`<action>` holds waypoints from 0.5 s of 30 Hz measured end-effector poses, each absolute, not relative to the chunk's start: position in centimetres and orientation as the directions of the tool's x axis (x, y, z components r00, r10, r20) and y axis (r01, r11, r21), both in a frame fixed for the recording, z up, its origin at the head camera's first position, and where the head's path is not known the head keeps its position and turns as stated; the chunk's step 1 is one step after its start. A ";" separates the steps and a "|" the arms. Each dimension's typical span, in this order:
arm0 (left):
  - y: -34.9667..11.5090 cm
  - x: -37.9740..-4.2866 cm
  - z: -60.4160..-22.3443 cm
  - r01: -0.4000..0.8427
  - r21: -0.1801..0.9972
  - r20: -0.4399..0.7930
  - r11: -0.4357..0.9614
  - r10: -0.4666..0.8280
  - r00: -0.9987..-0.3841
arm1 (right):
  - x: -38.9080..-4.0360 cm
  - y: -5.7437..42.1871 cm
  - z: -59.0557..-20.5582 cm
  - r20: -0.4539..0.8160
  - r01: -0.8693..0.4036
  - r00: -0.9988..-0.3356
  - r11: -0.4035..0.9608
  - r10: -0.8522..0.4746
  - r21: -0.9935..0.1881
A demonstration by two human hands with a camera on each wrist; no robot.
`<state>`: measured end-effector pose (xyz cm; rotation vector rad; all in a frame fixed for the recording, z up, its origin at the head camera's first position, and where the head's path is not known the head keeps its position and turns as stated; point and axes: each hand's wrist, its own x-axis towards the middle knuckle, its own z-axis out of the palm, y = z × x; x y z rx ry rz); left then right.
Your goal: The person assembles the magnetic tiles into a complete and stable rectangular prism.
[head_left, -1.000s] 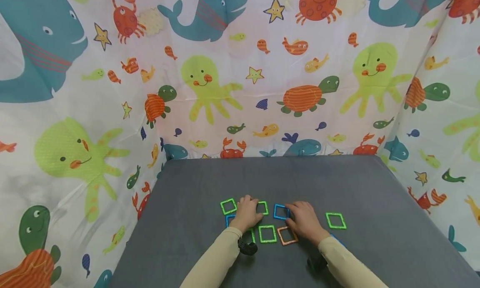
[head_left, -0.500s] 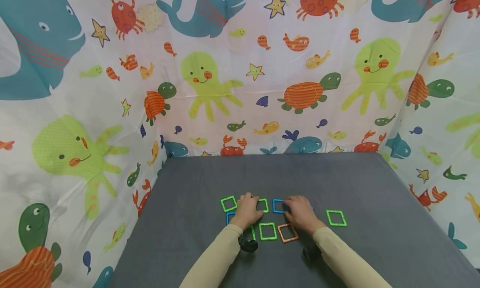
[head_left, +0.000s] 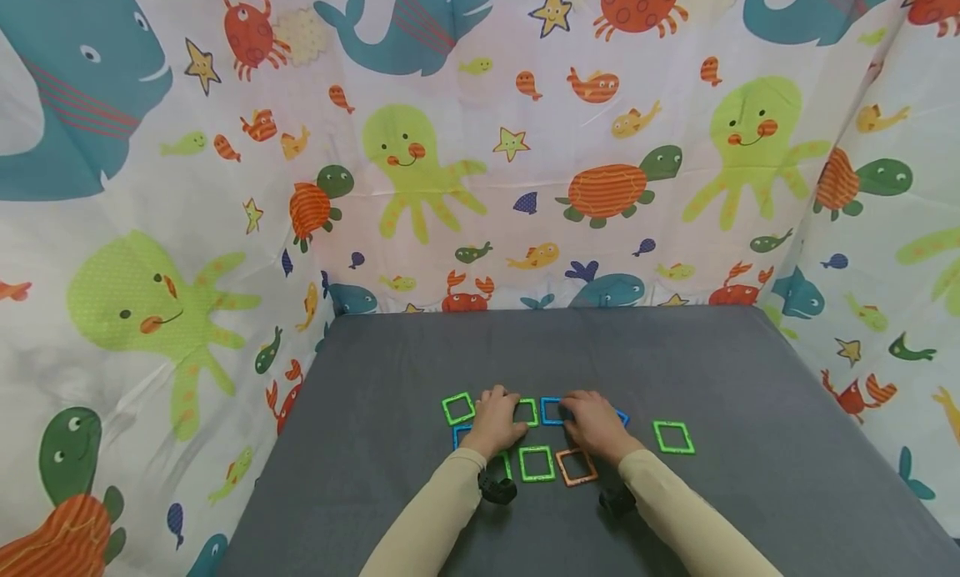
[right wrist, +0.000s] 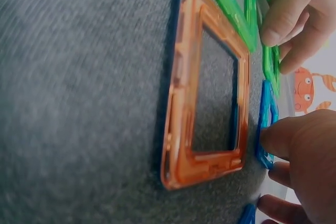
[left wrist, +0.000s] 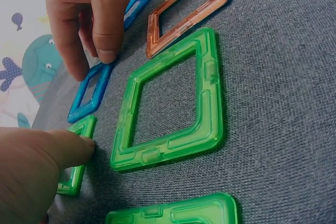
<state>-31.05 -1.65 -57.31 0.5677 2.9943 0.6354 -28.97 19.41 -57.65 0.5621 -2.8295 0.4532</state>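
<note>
Hollow square magnetic tiles lie on a grey cloth. My left hand (head_left: pixel 495 423) is over a green magnetic tile (head_left: pixel 534 412) in the back row, gripping it with the thumb at its near edge (left wrist: pixel 81 174). Just to the right, my right hand (head_left: pixel 596 423) pinches a blue magnetic tile (head_left: pixel 543 410) by its right side between thumb and fingers. That blue tile's left edge is close beside the green one. Another blue tile (head_left: pixel 622 416) pokes out behind the right hand, mostly hidden. In front of these sit an orange tile (right wrist: pixel 178 93) and a green tile (left wrist: pixel 215 98).
A green tile (head_left: pixel 462 420) lies at the back left, above a partly covered blue tile (head_left: pixel 454 437). One more green tile (head_left: pixel 507 467) shows beside the left wrist. Off to the right is a lone green tile (head_left: pixel 674 451). A sea-animal curtain (head_left: pixel 442 277) borders the grey table (head_left: pixel 375 352).
My right hand has moved left and slightly back, sliding the blue tile toward the green one under my left hand. The left hand has stayed in place.
</note>
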 end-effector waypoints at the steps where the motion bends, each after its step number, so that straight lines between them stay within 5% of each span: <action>1: -1.6 -31.0 -57.2 0.344 0.398 0.045 0.850 0.356 -0.933 | -29.0 19.4 -57.6 0.260 -0.402 -0.905 0.875 -0.336 -0.271; 15: -1.6 -31.1 -57.5 0.338 0.371 0.035 0.865 0.350 -0.936 | -28.8 18.9 -57.0 0.224 -0.413 -0.906 0.862 -0.358 -0.292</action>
